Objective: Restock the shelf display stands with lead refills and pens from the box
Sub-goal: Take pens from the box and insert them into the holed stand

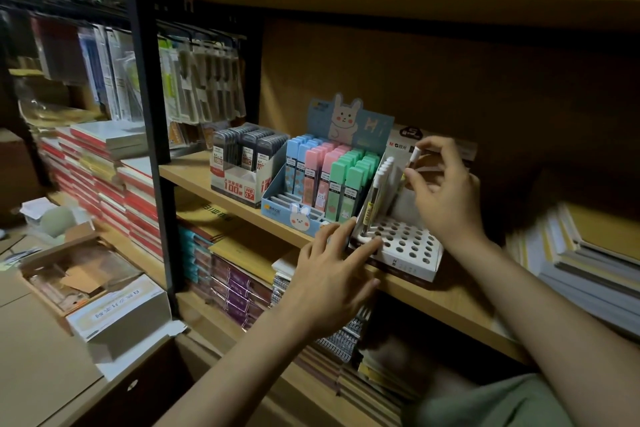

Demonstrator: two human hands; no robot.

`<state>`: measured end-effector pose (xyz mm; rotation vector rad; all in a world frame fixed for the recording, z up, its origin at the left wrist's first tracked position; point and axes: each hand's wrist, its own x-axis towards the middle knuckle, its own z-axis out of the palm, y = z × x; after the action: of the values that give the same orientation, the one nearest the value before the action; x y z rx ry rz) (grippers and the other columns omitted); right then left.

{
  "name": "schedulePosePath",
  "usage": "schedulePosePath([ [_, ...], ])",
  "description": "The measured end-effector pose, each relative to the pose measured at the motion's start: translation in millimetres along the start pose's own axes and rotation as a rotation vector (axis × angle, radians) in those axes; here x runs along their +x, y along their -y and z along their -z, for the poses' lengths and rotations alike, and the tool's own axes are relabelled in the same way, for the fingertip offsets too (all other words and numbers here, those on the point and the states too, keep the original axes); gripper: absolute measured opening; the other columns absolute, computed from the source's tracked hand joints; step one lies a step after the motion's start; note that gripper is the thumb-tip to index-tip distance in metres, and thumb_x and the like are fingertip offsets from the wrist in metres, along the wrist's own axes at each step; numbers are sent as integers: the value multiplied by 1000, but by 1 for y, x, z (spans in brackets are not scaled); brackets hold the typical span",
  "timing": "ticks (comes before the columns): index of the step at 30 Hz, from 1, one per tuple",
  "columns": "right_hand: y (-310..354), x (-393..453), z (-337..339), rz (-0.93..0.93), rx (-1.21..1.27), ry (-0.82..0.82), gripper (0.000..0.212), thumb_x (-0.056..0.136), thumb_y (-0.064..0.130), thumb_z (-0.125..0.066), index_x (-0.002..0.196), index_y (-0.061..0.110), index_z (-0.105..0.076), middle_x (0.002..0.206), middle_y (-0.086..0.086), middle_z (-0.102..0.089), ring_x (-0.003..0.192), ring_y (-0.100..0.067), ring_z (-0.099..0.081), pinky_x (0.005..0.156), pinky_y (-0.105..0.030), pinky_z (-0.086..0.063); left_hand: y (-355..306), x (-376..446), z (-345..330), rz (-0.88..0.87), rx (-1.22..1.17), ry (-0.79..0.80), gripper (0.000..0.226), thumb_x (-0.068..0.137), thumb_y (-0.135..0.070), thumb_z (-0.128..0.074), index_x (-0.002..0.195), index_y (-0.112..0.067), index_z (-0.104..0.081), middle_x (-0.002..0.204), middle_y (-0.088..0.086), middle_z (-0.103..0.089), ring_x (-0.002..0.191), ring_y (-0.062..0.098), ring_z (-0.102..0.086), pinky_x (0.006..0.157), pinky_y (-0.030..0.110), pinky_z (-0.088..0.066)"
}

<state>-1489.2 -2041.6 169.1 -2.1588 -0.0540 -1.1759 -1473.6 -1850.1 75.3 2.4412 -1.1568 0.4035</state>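
Bracing the white pen stand (412,246) with my left hand (329,270), fingers straight and flat against its front-left corner, gripping nothing. Holes faced up, most bare. My right hand (446,191), just behind and above the stand, pinched a white-capped pen (412,158), long axis near upright, tip down toward the holes. Right hand was nearer; drop looked straight down. Row of pens (377,191) stood along the stand's left edge.

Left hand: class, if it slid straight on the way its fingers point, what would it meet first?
The left hand points up and right; its fingertips already lie at the front left corner of the white pen stand, so it would probably push that first.
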Motion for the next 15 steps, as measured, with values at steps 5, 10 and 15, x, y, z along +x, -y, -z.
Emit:
schedulePosePath([
  [5,-1,7,0,-64,-73,-4,39,88,10,-68,118,30,-53,97,4,-60,81,-10,-67,63,-20,-57,-1,-1,5,-4,1,18,63,93,-61,-39,149,-50,-10,161,-9,7,145,16,12,117,48,-5],
  [10,-1,6,-10,-115,-123,54,42,89,4,-65,122,28,-53,84,14,-52,77,4,-58,57,-11,-48,-1,-2,8,-6,17,24,64,93,-61,-39,149,-49,-11,161,-8,5,146,16,10,118,50,-7],
  [15,2,5,-12,-92,-181,38,43,89,3,-64,122,27,-52,81,15,-51,74,3,-55,56,-12,-46,0,-1,7,0,19,36,65,93,-62,-40,149,-50,-9,161,-10,7,146,17,10,117,51,-6],
])
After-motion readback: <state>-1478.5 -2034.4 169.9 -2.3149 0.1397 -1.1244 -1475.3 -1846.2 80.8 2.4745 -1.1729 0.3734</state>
